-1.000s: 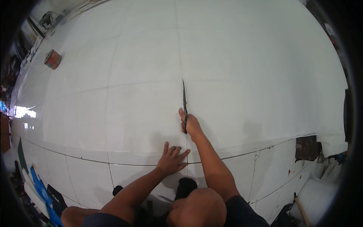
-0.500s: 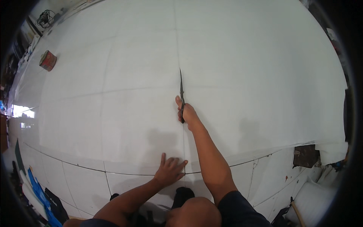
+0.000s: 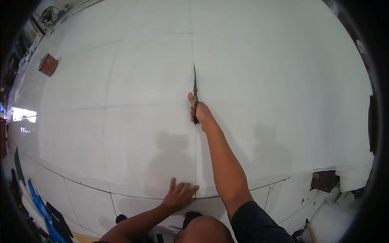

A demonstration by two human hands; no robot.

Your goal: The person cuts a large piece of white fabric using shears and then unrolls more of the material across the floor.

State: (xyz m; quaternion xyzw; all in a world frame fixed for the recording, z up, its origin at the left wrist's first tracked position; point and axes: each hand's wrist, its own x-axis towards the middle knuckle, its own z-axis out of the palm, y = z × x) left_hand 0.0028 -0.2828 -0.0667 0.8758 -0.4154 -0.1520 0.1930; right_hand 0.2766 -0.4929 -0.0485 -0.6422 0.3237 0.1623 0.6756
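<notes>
A thin, see-through white sheet [image 3: 251, 69] lies spread over pale tiles. My right hand [image 3: 201, 113] is wrapped round the handles of dark metal scissors [image 3: 195, 81], thumb on the left side. The blades point away from me along a straight tile seam that shows through the sheet. They look edge-on, so I cannot tell how far apart they are. Closer to me, my left hand [image 3: 178, 197] rests palm down with fingers spread, at the sheet's near edge beside the same seam. It holds nothing.
A red tin [image 3: 48, 65] stands at the far left. A coiled dark cable [image 3: 48, 16] lies behind it. Blue material [image 3: 38, 210] sits at the lower left. A brown piece [image 3: 325, 180] and a white roll [image 3: 334, 220] are at the lower right.
My right hand and the scissors have moved forward along the seam, away from me. My left hand keeps its place by the near edge. The whole view has shifted slightly.
</notes>
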